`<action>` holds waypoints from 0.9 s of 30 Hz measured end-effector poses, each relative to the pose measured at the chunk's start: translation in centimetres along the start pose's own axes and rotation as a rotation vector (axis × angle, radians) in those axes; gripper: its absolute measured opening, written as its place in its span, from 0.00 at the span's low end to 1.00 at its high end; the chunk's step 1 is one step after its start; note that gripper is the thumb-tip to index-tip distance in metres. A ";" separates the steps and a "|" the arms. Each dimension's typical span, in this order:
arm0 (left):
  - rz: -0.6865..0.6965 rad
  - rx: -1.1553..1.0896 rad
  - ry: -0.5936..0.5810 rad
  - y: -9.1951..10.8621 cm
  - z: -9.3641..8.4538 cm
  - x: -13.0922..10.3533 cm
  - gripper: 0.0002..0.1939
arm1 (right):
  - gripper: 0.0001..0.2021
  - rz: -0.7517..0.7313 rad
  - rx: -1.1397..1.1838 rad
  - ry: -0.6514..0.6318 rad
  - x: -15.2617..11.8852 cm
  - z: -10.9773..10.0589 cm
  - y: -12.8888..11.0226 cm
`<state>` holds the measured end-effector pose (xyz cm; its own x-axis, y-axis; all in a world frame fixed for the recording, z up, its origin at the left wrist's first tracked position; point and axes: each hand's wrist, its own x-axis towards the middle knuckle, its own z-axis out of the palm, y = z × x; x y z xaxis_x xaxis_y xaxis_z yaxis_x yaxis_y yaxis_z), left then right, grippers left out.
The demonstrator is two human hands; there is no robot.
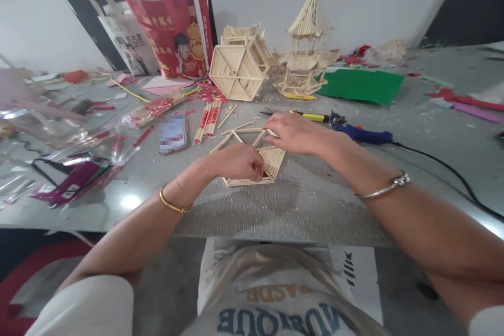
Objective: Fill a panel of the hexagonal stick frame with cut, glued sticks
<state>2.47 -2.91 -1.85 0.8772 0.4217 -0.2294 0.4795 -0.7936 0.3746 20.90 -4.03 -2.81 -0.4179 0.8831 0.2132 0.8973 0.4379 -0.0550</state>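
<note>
A flat hexagonal frame of pale wooden sticks [275, 160] lies on the grey table in front of me, its right-hand section filled with sticks side by side. My left hand [244, 161] is over the middle of the frame with its fingers curled in; what they hold, if anything, is hidden. My right hand [293, 134] rests at the frame's upper right corner, palm down, fingers stretched towards the left and a little apart, touching the sticks there. Loose sticks [228, 115] lie just behind the frame.
Behind stand a hexagonal stick model [239, 72] and a stick pagoda [307, 58]. A blue glue gun [366, 134] with a black cable lies at right, near green paper [360, 85]. Left are a phone [173, 134], wrapped sticks [208, 121], a purple item [71, 181] and bags [173, 37].
</note>
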 end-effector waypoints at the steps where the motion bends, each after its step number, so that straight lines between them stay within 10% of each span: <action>1: -0.004 -0.005 0.002 0.0 0.0 0.0 0.08 | 0.16 0.028 -0.029 -0.007 0.1 0.0 0.6; 16: -0.001 -0.144 0.267 0.2 -1.2 -1.1 0.05 | 0.19 0.437 -0.237 -0.057 0.2 -0.5 5.9; 27: -0.138 -1.173 0.655 -2.8 -2.1 -1.1 0.14 | 0.21 0.418 -0.114 -0.312 3.1 0.6 7.3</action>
<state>0.21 -0.22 -0.73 0.5130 0.8582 0.0166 0.0135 -0.0274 0.9995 26.11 1.99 -3.19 -0.0282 0.9941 -0.1050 0.9988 0.0322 0.0372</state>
